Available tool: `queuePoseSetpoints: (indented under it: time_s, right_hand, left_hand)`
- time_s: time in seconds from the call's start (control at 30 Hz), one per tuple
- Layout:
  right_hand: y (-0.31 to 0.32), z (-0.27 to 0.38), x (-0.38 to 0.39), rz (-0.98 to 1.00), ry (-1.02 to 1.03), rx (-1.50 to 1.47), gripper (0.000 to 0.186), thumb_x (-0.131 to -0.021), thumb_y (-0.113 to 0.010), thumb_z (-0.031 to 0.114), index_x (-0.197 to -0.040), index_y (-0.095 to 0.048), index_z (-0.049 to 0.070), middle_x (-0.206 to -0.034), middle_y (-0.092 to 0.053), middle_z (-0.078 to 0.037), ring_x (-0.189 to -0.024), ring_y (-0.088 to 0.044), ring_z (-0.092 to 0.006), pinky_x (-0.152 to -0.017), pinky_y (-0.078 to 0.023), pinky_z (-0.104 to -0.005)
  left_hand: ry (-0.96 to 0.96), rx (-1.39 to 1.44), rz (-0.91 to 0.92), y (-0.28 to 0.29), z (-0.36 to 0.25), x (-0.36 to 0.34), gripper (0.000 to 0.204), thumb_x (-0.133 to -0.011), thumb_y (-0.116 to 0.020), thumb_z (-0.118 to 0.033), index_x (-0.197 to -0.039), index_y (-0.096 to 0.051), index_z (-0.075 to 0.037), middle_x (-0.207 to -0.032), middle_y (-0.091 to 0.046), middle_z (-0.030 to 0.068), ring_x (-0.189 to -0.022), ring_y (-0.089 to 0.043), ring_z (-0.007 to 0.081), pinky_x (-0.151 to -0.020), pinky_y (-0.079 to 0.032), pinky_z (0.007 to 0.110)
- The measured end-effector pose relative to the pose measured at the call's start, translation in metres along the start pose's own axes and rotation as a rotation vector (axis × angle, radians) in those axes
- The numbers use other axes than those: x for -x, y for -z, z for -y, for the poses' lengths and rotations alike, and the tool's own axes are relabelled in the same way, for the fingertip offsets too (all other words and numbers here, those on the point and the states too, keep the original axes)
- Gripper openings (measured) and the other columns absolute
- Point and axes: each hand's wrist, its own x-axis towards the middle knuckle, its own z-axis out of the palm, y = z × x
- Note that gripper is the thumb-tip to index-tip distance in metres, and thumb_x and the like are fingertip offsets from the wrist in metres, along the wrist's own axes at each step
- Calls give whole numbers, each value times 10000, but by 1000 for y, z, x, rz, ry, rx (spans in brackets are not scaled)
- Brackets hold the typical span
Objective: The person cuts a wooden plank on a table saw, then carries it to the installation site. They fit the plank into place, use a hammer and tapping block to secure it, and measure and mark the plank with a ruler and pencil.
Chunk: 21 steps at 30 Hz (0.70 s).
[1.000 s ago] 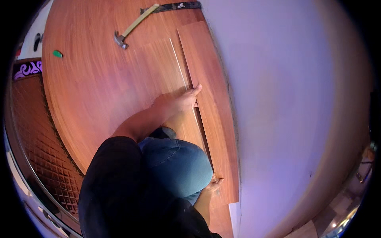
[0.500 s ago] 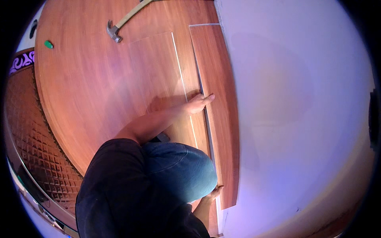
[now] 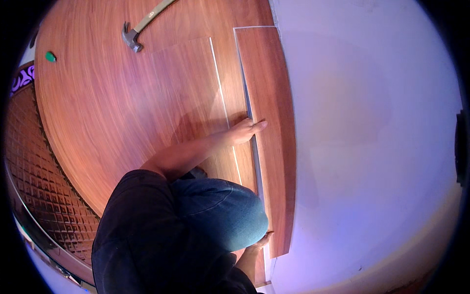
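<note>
A long loose wood-grain plank [image 3: 271, 122] lies along the right edge of the laid laminate floor [image 3: 122, 108], with a thin grey gap at the seam. My left hand [image 3: 247, 130] reaches across, its fingers stretched flat over the plank's left edge about halfway along. My right hand [image 3: 259, 241] shows below my bent, jeans-clad knee [image 3: 220, 215]. Its fingers curl on the plank's near end, and the knee hides the rest of the hand.
A claw hammer [image 3: 134, 34] lies on the laminate at the far end, with a small green object [image 3: 50, 57] to its left. Bare pale subfloor [image 3: 367, 147] spreads to the right of the plank. A dark embossed mat [image 3: 39, 176] borders the floor on the left.
My left hand has slid along the seam toward me and now lies across the plank's edge. The view has shifted, so the hammer sits higher. My right hand stays at the near end.
</note>
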Motion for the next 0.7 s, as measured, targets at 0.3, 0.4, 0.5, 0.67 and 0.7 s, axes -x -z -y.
queuePoseSetpoints:
  time_s: [0.3,0.4,0.5,0.67,0.7]
  right_hand:
    - [12,5,-9,-13,-12,7,335,-1045,-677,345,-1182,-708,41,-1170,-770,-75,-987,-723,-206,-921,-604,-328]
    - [10,9,-4,-24,5,14,334,-1044,-678,349,-1178,-707,44,-1163,-770,-74,-977,-723,-206,-919,-605,-326]
    - [6,5,-4,-23,9,16,334,-1043,-679,352,-1175,-707,47,-1156,-769,-72,-967,-722,-205,-917,-606,-325]
    - [-1,3,-5,-27,4,22,333,-1042,-681,359,-1169,-706,52,-1144,-769,-69,-950,-720,-205,-913,-608,-322]
    - [-3,4,-5,-29,2,25,333,-1042,-681,360,-1168,-706,53,-1142,-769,-69,-946,-720,-204,-912,-608,-321]
  left_hand:
    - [88,44,9,-2,39,-8,910,-1058,-456,-709,-1311,-620,149,-1201,-710,220,-1199,-639,251,-1034,-499,420]
    - [25,65,12,-2,22,-6,916,-1049,-452,-730,-1199,-673,146,-1058,-721,192,-1091,-656,216,-972,-517,425]
    - [161,-5,96,7,-4,0,933,-1036,-452,-753,-1109,-715,139,-973,-710,175,-1029,-654,207,-936,-527,421]
    - [116,-2,26,7,-11,5,946,-1030,-449,-765,-1061,-733,137,-925,-699,179,-1005,-655,219,-919,-531,428]
    - [151,-22,57,10,-11,4,947,-1031,-448,-763,-1074,-731,140,-934,-702,181,-1011,-655,222,-924,-531,430]
